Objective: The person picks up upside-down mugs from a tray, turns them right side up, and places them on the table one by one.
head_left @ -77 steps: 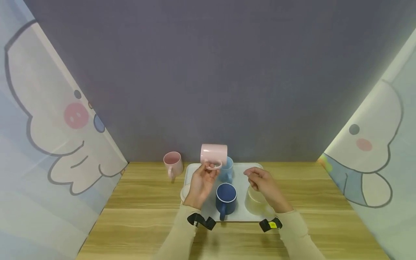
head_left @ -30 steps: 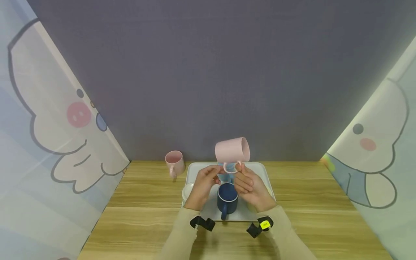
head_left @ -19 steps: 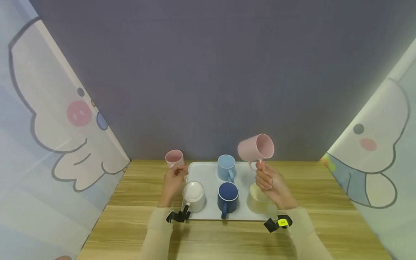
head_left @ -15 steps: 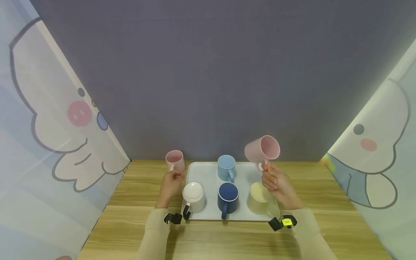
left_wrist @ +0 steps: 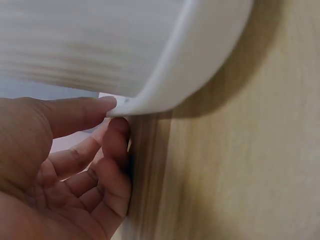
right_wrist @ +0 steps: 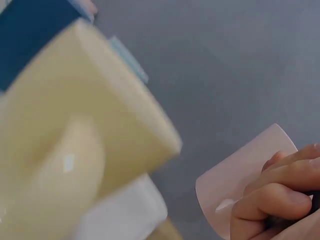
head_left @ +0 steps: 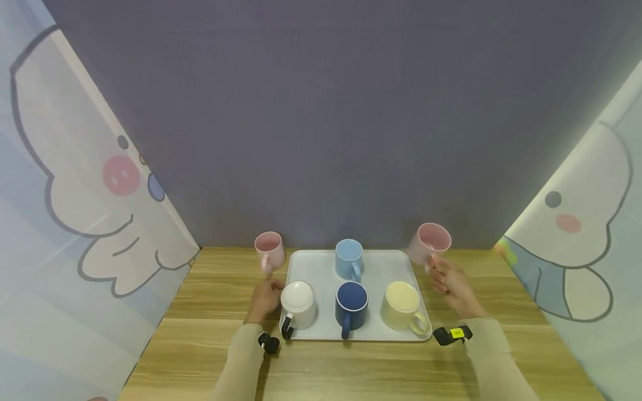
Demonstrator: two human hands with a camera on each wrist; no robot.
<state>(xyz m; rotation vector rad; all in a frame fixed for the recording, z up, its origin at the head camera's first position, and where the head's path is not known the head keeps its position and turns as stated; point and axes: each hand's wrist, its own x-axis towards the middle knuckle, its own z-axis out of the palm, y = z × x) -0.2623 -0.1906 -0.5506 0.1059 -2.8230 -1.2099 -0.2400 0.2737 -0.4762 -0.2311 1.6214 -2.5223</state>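
Observation:
In the head view, my right hand (head_left: 453,285) holds a pink mug (head_left: 421,248) by its handle, at the tray's back right corner. The mug tilts, its opening facing me; the right wrist view shows my curled fingers beside this pink mug (right_wrist: 235,185). My left hand (head_left: 264,299) is at the left edge of the white tray (head_left: 321,270). In the left wrist view, its thumb lies on the tray rim (left_wrist: 155,102) with the fingers curled below, pinching the edge. A second pink mug (head_left: 271,255) stands on the table just beyond this hand.
On the tray stand a white mug (head_left: 300,306) with a partly black handle, a navy mug (head_left: 351,317), a light blue mug (head_left: 348,263) and a yellow mug (head_left: 398,313). A grey wall (head_left: 321,139) rises behind the wooden table (head_left: 351,370).
The held pink mug passed from my left hand to my right, then moved right and down, turning more upright. My left hand went left and down to the tray's edge.

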